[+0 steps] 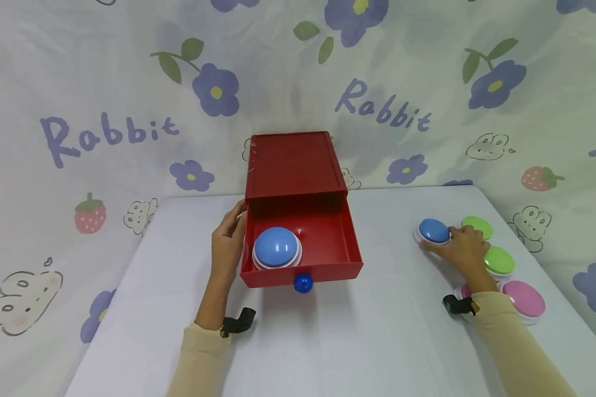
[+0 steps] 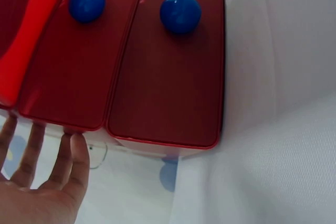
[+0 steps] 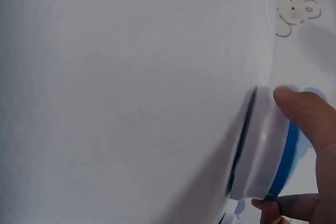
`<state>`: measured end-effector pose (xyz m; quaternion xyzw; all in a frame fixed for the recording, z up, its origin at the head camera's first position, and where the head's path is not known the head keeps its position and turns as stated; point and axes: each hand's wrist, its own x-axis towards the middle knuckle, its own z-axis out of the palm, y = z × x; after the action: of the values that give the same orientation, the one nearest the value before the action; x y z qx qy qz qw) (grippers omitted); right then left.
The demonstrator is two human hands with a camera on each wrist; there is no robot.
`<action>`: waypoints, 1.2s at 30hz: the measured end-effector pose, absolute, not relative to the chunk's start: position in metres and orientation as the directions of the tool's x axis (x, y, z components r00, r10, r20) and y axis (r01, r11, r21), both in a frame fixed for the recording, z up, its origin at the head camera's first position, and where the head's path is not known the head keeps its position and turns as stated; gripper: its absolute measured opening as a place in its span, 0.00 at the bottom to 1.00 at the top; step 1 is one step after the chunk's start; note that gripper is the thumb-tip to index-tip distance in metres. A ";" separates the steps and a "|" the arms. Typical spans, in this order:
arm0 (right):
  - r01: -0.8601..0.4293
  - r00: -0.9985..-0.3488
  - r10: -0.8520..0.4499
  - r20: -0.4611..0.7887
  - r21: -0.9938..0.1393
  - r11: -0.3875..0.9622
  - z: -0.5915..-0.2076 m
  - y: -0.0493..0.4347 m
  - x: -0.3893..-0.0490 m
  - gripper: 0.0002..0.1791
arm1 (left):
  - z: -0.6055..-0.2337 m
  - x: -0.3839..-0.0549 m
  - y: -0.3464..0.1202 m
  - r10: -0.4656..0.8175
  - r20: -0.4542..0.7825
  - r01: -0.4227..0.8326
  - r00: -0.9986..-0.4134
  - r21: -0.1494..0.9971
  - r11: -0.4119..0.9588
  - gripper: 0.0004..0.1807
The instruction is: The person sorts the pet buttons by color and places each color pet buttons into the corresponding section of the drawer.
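Observation:
My left hand (image 1: 227, 242) rests against the left side of a red drawer cabinet (image 1: 295, 165), its fingers fairly straight. In the left wrist view, the fingertips (image 2: 79, 148) touch the cabinet's side. The top drawer (image 1: 328, 237) is pulled out and holds a blue push button (image 1: 275, 246) with a white base, at its left. At the right of the table, my right hand (image 1: 464, 251) grips a second blue push button (image 1: 434, 230) by its white rim, thumb and fingers on opposite sides. The right wrist view shows this button (image 3: 265, 150) from the side.
Two green buttons (image 1: 499, 260) and two pink buttons (image 1: 523, 299) stand near the table's right edge, one pink partly hidden by my right wrist. Below the open drawer are closed drawers with blue knobs (image 2: 180, 13). A patterned curtain (image 1: 288, 82) hangs behind the white table (image 1: 308, 347).

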<state>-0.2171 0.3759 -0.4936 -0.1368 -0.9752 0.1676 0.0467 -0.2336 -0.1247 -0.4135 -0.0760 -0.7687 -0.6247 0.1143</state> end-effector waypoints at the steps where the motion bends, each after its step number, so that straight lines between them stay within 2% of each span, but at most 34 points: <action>1: 0.252 -0.959 0.282 0.039 -0.342 0.905 -0.495 0.376 -0.218 0.60 | -0.413 -0.234 -0.125 -0.025 0.270 0.259 -0.963 0.943 0.207 0.25; 13: 0.296 -0.942 0.335 0.032 -0.394 0.870 -0.496 0.374 -0.217 0.61 | -0.413 -0.234 -0.124 -0.016 0.281 0.272 -0.960 0.942 0.194 0.25; 21: 0.269 -0.942 0.325 0.080 -0.397 0.877 -0.497 0.375 -0.212 0.59 | -0.414 -0.233 -0.125 -0.014 0.287 0.278 -0.958 0.938 0.208 0.26; 36: 0.227 -0.935 0.332 0.127 -0.505 0.833 -0.488 0.369 -0.198 0.57 | -0.417 -0.234 -0.125 -0.024 0.276 0.264 -0.961 0.940 0.218 0.26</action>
<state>-0.1975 0.3688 -0.4884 -0.1470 -0.9515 0.2489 0.1054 -0.2343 -0.1251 -0.4173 -0.0777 -0.7716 -0.6205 0.1162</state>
